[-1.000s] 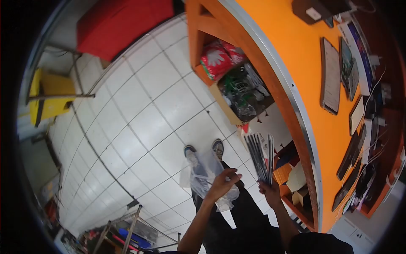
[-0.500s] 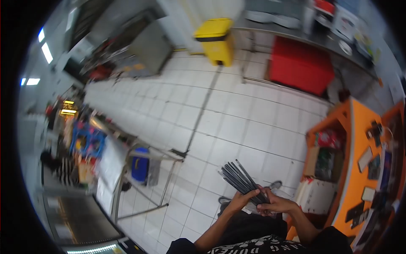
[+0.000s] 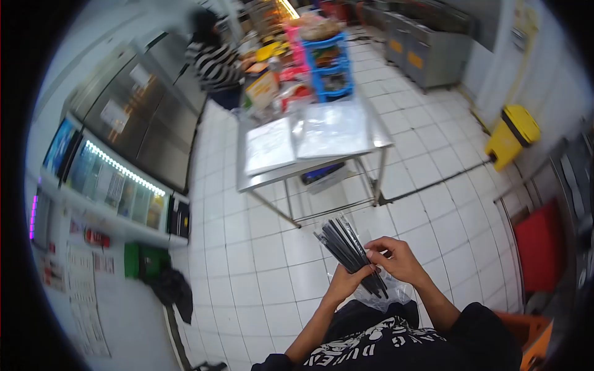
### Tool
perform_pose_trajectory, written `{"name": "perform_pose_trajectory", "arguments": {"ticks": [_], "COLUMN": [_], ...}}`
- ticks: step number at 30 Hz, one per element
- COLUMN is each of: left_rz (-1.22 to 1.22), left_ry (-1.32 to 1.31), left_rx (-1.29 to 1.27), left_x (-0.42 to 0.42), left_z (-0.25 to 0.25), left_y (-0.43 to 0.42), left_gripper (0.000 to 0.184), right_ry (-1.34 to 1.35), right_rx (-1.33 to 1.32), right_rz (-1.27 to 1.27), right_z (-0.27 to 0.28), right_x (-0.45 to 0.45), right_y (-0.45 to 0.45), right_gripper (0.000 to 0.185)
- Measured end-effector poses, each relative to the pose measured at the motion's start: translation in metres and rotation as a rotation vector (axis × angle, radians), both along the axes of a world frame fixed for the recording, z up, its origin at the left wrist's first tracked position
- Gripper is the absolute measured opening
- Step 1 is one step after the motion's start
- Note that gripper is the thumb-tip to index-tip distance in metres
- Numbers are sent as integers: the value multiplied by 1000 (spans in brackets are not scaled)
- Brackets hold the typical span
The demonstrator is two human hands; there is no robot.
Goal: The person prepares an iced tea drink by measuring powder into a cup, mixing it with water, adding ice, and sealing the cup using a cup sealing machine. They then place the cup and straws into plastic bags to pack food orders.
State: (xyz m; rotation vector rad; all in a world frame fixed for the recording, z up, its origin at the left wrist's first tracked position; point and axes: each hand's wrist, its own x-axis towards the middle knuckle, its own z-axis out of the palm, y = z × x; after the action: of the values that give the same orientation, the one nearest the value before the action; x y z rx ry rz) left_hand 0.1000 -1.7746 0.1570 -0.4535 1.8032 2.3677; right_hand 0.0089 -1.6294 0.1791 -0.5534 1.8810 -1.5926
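Observation:
A fanned bundle of black drinking straws (image 3: 339, 242) is in front of my body, slanting up and left. My left hand (image 3: 348, 282) is closed round its lower part, thumb across the straws. At the bundle's right edge my right hand (image 3: 399, 263) has its thumb and fingers bent together in a pinch on the straws. A crumpled clear plastic bag (image 3: 391, 297) hangs beneath the hands, partly hidden by the right one.
Ahead stands a steel table (image 3: 272, 178) with clear plastic packs (image 3: 334, 130) and blue baskets (image 3: 328, 68). A person in a striped top (image 3: 213, 65) is behind its left side. Fridges (image 3: 117, 179) line the left. A yellow bin (image 3: 512, 136) and red box (image 3: 538, 247) are at right.
My view has swung left, from the orange shelf toward the table and fridges. My right hand has shifted from the bundle's lower end up to its right edge; my left hand still grips the straws.

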Motion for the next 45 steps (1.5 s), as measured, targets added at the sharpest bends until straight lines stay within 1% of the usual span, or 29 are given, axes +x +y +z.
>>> {"name": "perform_pose_trajectory", "arguments": {"ticks": [1,2,5,7,8,11,12,14,15,17,18,19,21,23,26,29,30,33,34,37,38,40,41,43,44,45], "left_rz": [39,111,260,297,336,569,621,805,954,1190,1283,1367,1427,1442,1395,1405,1362,1275,1252,1168,1128,1105,1097,987,937,893], "left_ry": [16,25,45,60,76,-17,-63,-46,19,91,124,154,218,255,311,303,308,343,358,378,395,343,315,312,317,323], "left_rx": [-28,-16,4,-6,48,11,-37,4,75,199,243,288,275,260,212,247,272,242,183,296,281,308,311,390,404,417], "left_x": [2,5,7,2,-4,-13,-9,-1,6,18,20,22,24,23,14,0,-3,-13,-18,-38,-47,-78,-93,-122,-135,-149], "left_z": [-1,-3,-10,-11,-2,-2,3,18,24,34,41,48,57,59,57,52,55,54,54,68,63,63,66,71,70,69], "left_y": [-23,-42,-102,-145,-166,-235,-259,-305,-331,-386,-413,-438,-482,-522,-582,-636,-652,-710,-732,-782,-794,-807,-814,-819,-823,-824], "left_gripper": [25,24,20,17,14,18,18,19,19,18,18,18,17,16,15,15,15,16,18,18,18,16,15,15,16,16], "right_ry": [29,37,-329,-360,-372,-371,-335,-245,-181,-92,-95,-7,173,418,221,258,238,516,477,447,590,879,873,857,714,724], "right_rx": [1,-116,-77,-99,-109,-181,-265,-423,-499,-649,-712,-773,-887,-597,-174,-116,-195,-307,-477,-713,-671,-557,-559,-586,-626,-504], "right_rz": [83,141,202,240,259,160,111,1,-55,-48,29,139,330,626,892,1051,1037,962,664,217,135,-20,-52,-104,-94,-68], "right_z": [3,-9,-7,-13,-16,-25,-25,-12,2,30,36,32,19,14,13,3,-7,11,6,6,10,23,25,25,14,6], "right_x": [-5,-7,-18,-29,-38,-56,-66,-92,-100,-105,-102,-94,-82,-78,-69,-64,-57,-47,-37,-33,-33,-34,-37,-46,-55,-69], "right_y": [-28,-57,-131,-175,-202,-291,-317,-369,-391,-434,-448,-467,-501,-538,-600,-672,-696,-747,-755,-770,-772,-775,-780,-793,-806,-811], "right_gripper": [28,27,20,17,17,18,18,18,19,17,12,10,8,12,15,17,17,18,18,17,17,19,20,22,24,24]}}
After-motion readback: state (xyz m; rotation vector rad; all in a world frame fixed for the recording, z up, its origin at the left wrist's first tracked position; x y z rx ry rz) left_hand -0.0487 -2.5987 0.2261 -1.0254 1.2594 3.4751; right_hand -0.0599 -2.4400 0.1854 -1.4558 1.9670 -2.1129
